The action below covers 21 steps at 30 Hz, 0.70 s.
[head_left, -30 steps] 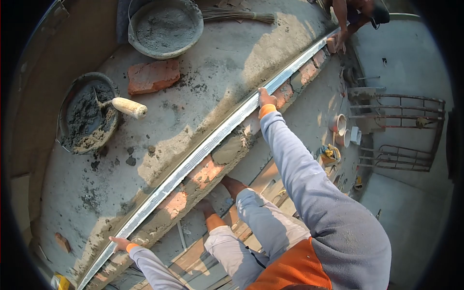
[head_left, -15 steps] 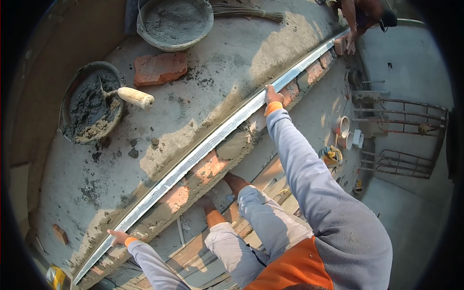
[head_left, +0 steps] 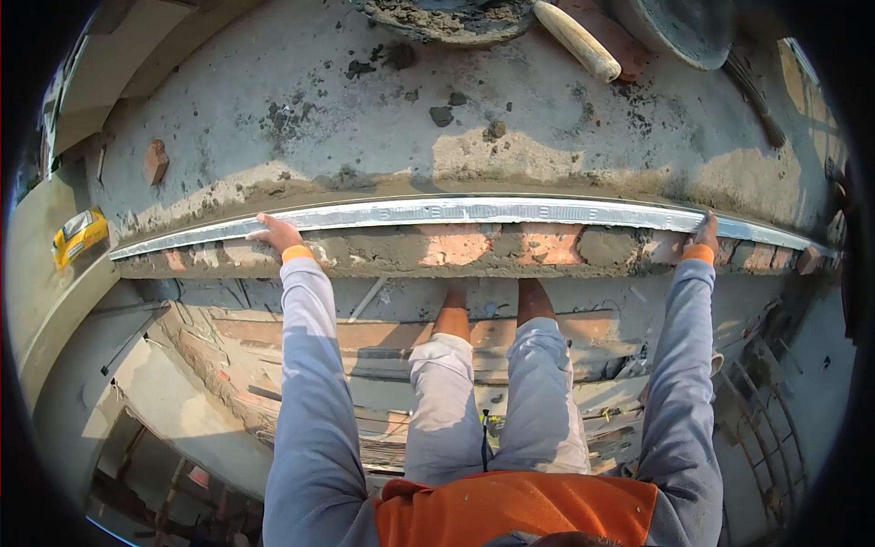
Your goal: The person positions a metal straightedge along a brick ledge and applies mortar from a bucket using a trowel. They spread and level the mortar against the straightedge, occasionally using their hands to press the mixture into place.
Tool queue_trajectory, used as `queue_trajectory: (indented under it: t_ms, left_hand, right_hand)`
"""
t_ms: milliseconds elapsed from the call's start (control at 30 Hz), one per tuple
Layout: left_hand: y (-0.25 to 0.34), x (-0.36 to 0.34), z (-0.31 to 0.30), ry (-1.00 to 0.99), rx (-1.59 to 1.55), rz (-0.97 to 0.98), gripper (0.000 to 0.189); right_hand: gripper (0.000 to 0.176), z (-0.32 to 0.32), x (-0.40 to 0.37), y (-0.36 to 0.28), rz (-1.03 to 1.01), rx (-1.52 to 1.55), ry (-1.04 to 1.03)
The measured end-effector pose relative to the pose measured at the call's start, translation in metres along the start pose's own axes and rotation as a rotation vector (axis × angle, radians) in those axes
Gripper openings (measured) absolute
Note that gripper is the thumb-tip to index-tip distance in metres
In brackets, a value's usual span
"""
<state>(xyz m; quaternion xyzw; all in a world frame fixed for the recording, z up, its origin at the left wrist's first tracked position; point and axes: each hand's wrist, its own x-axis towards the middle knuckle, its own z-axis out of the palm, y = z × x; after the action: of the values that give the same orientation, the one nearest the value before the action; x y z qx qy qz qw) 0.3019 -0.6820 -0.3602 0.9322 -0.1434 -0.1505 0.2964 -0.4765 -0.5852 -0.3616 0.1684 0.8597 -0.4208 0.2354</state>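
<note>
A long metal straightedge (head_left: 474, 211) lies along the top of a low brick wall (head_left: 460, 244) whose courses are smeared with mortar. My left hand (head_left: 276, 234) grips its near edge toward the left end, fingers partly over the metal. Toward the other end, my right hand (head_left: 705, 232) is closed on the same edge, thumb side up. Wet mortar (head_left: 392, 180) forms a strip along the far side of the straightedge.
Beyond the wall stand a mortar bucket (head_left: 456, 35), a trowel with a wooden handle (head_left: 579, 41), a second basin (head_left: 684, 32) and a stick broom (head_left: 756, 100). A brick piece (head_left: 156, 161) and a yellow bag (head_left: 80, 237) lie left. Planks (head_left: 383, 365) are near my legs.
My view has swung to the left, so the straightedge now runs across it instead of slanting. The other person's hands have left the view. Both my hands stay on the straightedge.
</note>
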Motion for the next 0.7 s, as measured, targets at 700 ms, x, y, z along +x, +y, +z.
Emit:
queue_trajectory:
  t_ms: [700]
  left_hand:
    - [-0.008,0.005,0.001,0.039,-0.044,0.045,0.082]
  right_hand:
    - [0.04,-0.016,0.067,0.012,-0.004,0.245,-0.034]
